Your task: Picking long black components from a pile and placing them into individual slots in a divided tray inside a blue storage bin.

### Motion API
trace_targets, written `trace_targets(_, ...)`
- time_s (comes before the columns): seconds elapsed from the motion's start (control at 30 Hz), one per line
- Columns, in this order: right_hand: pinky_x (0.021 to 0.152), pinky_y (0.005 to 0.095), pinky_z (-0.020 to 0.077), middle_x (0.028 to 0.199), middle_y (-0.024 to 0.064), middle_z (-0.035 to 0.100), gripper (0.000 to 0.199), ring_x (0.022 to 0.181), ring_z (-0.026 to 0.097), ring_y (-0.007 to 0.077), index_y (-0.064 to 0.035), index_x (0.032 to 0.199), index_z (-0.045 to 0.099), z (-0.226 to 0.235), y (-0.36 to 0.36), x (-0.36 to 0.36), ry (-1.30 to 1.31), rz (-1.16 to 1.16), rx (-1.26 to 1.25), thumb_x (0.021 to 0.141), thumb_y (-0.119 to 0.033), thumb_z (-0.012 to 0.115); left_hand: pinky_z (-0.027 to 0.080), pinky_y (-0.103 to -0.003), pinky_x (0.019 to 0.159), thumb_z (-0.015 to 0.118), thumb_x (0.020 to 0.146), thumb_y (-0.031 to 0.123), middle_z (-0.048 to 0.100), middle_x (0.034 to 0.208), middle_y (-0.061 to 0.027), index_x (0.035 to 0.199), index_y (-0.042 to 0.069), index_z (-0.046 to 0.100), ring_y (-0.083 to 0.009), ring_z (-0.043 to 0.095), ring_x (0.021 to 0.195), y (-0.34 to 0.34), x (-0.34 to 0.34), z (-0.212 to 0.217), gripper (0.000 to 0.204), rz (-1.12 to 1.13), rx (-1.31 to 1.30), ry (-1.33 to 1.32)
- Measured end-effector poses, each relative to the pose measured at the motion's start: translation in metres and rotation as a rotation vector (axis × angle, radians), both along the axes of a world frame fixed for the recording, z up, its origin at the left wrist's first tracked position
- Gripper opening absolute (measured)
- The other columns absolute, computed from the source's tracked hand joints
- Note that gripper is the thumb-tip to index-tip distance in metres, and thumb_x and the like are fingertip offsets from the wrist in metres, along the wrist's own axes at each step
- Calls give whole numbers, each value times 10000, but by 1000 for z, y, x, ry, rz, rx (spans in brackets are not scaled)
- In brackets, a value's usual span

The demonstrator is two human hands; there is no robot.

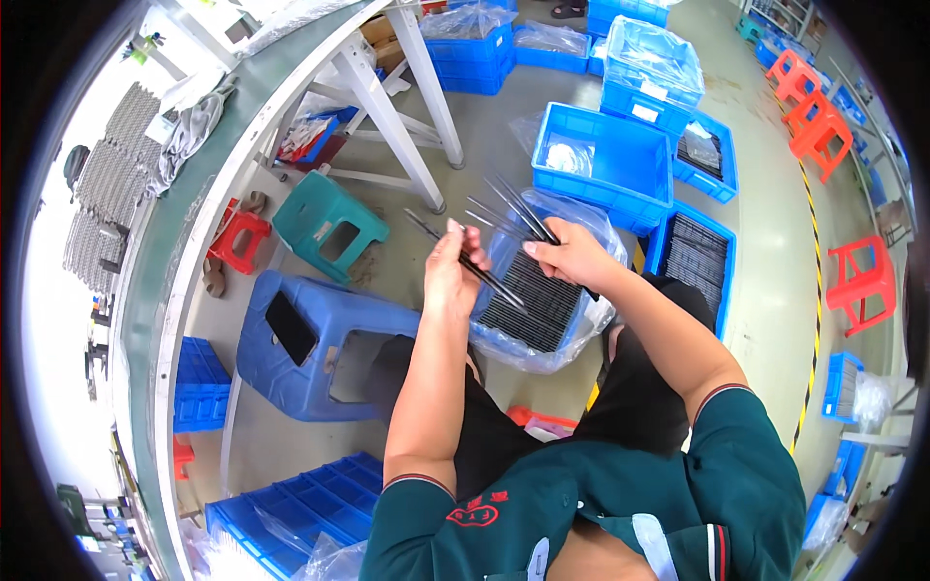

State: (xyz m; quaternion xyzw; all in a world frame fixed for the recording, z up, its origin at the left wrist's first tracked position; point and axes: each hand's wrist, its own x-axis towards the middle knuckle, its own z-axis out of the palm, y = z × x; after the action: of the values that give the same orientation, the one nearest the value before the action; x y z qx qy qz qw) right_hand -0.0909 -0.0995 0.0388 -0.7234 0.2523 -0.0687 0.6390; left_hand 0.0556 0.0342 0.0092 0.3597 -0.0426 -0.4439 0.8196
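Head view: the person sits above a blue crate (pixel 504 254) lined with a clear plastic bag (pixel 542 353) and filled with rows of thin dark rods (pixel 538 305). The right hand (pixel 573 254) is raised over the crate, its fingers closed around a fanned bundle of long dark rods (pixel 509 208) whose free ends point up and to the left. The left hand (pixel 450 271) is just beside it, fingers pinched shut on a single dark rod (pixel 475 263) that runs diagonally from upper left to lower right, its lower end over the crate's contents. The two hands are near each other but do not touch. A blue plastic stool (pixel 310 344) stands on the floor to the person's left, with a teal stool (pixel 329 225) and a red stool (pixel 238 240) beyond it beside the white legs of a long surface (pixel 145 290). Further blue crates (pixel 605 165) stand ahead, one to the right holding more dark rods (pixel 696 254). Orange stools (pixel 819 116) stand at upper right past a yellow and black floor line (pixel 812 290)
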Motion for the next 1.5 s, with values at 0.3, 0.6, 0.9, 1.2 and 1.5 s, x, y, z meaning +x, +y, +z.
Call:
trace_targets(0.3, 366, 213, 280, 583, 3, 480, 239, 429, 403, 59, -80, 803, 449, 3, 7, -10, 85, 58, 225, 860, -240, 617, 379, -286, 560, 554, 907, 333, 545, 800, -44, 835, 37, 559, -132, 436, 604, -12, -4, -1, 304, 50, -98, 5)
trace_targets(0.6, 368, 219, 279, 577, 5, 466, 207, 415, 374, 65, -69, 819, 453, 0, 7, -11, 59, 21, 294, 881, -219, 580, 363, -265, 529, 555, 912, 309, 503, 678, -30, 812, 19, 571, -116, 418, 570, -23, -19, 0, 307, 110, -33, -107)
trace_targets(0.9, 385, 238, 363, 612, 29, 507, 240, 444, 457, 98, -21, 901, 485, -9, 1, 5, -51, -52, 300, 900, -250, 558, 295, -227, 441, 531, 927, 305, 419, 529, 38, 702, 92, 527, -68, 382, 463, -34, -54, -5, 310, 31, 56, -277)
trace_targets(1.2, 359, 218, 222, 527, -31, 424, 249, 402, 348, 48, -67, 756, 530, -2, -19, 5, -154, -104, 488, 842, -263, 657, 309, -222, 455, 543, 914, 341, 497, 666, 5, 804, 58, 544, -77, 357, 497, -24, -54, -7, 303, -354, 166, -136)
trace_targets(1.5, 351, 242, 212, 513, -55, 371, 257, 378, 294, 57, -96, 732, 483, 10, -92, 6, -390, -598, 361, 822, -260, 660, 345, -229, 479, 562, 907, 305, 487, 674, -18, 772, 32, 557, -95, 415, 525, -3, -51, 0, 304, -836, 121, -94)
